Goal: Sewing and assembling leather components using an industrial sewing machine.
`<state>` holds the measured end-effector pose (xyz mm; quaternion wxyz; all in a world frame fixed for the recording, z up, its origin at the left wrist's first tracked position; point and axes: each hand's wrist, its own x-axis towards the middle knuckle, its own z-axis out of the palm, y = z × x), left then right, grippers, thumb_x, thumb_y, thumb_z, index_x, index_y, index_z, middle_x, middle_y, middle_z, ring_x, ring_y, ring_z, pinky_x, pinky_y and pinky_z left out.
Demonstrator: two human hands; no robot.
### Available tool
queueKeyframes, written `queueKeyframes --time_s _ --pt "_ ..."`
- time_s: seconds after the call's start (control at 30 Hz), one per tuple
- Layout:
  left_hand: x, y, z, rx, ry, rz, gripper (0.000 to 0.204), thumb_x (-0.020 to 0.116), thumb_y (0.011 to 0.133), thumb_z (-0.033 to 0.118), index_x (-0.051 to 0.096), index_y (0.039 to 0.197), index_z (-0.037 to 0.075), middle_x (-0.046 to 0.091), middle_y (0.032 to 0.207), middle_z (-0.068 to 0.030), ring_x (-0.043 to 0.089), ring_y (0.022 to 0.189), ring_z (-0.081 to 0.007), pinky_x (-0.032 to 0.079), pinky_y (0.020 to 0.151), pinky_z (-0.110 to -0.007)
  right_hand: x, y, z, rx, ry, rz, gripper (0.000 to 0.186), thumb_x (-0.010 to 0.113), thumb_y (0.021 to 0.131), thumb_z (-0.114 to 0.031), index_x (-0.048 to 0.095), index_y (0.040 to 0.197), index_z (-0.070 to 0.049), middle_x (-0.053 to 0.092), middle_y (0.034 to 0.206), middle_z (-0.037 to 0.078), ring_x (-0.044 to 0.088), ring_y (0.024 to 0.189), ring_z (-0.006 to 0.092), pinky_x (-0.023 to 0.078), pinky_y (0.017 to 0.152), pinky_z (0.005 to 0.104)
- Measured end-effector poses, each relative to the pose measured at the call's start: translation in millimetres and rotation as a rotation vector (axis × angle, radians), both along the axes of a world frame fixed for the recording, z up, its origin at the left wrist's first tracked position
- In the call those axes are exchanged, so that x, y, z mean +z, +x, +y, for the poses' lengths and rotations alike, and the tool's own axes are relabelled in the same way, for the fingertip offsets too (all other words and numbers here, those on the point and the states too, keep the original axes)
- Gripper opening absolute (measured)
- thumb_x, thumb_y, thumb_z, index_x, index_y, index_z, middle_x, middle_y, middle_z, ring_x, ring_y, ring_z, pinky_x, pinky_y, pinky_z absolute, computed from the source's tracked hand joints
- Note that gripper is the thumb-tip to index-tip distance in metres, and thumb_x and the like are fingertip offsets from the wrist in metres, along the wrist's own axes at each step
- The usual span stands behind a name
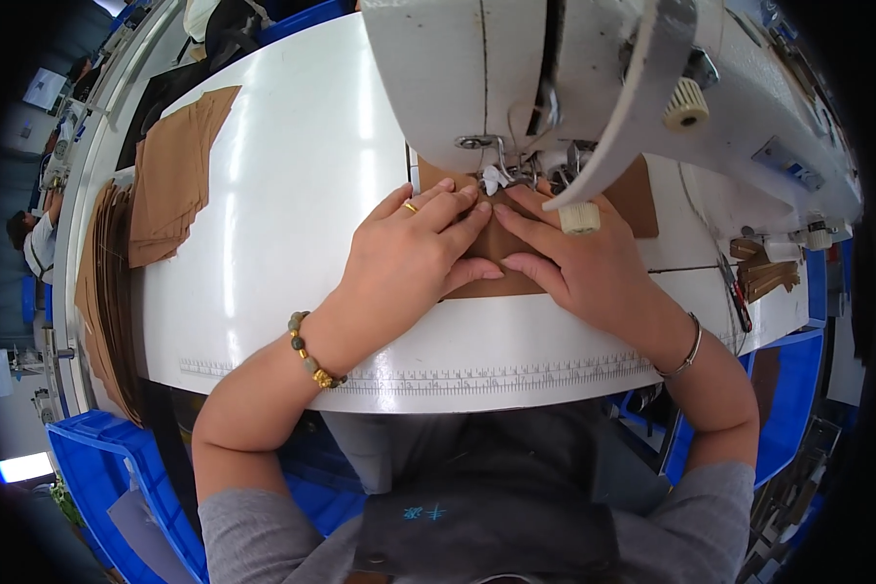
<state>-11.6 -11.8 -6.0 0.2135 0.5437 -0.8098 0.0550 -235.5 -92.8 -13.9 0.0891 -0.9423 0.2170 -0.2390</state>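
Observation:
My left hand (414, 243) lies on a brown piece of material (496, 277) on the white sewing table, fingers apart and pressing down left of the presser foot (494, 177). My right hand (579, 258) presses on the same piece to the right, fingers spread and partly hidden behind a curved white guard (608, 127) of the sewing machine (428, 68). Both thumbs rest near the piece's lower middle. The presser foot sits at the top of the piece, between my index fingertips.
Stacks of brown cut pieces (180, 170) lie on the left. Scissors (735, 297) and small brown strips (769, 268) are at the right. Blue bins (117, 457) stand below both sides. A printed ruler (419, 380) runs along the front edge. Another person (34, 243) sits at far left.

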Motion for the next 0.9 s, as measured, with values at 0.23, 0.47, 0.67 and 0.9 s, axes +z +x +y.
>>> queueKeyframes --time_s 0.23,0.47,0.67,0.9 --pt "-1.8 0.1 -2.7 -0.005 0.008 -0.021 0.059 0.081 0.079 0.044 0.076 0.125 0.008 0.074 0.123 -0.0056 0.070 0.108 -0.0269 0.057 0.091 -0.035 -6.5 1.3 -1.5 -0.028 -0.022 -0.017 0.031 0.079 0.086 -0.031 0.076 0.106 -0.007 0.072 0.119 0.008 0.062 0.126 0.0293 0.044 0.113 0.0521" --pt "-2.4 0.8 -5.9 -0.008 -0.022 -0.050 0.056 0.080 0.081 0.045 0.076 0.120 0.005 0.073 0.124 -0.0058 0.071 0.097 -0.0234 0.055 0.084 -0.033 -10.5 -1.7 -4.5 -0.026 0.004 -0.015 0.029 0.078 0.089 -0.031 0.076 0.106 -0.008 0.071 0.124 0.006 0.059 0.133 0.0280 0.043 0.114 0.0534" --pt "-2.4 0.4 -3.2 0.024 0.098 -0.019 0.057 0.075 0.087 0.048 0.076 0.125 0.006 0.071 0.129 -0.0096 0.066 0.127 -0.0296 0.051 0.107 -0.046 -9.4 -2.2 -4.5 -0.019 -0.034 0.020 0.029 0.077 0.090 -0.032 0.076 0.106 -0.008 0.070 0.124 0.008 0.059 0.134 0.0275 0.043 0.114 0.0533" --pt "-3.1 1.7 -4.0 0.024 0.123 -0.024 0.058 0.074 0.087 0.048 0.075 0.126 0.005 0.070 0.131 -0.0109 0.064 0.129 -0.0304 0.051 0.108 -0.047 -7.2 -0.1 -5.7 -0.018 -0.014 0.012 0.028 0.077 0.090 -0.033 0.077 0.104 -0.008 0.071 0.124 0.009 0.060 0.132 0.0274 0.042 0.116 0.0531"
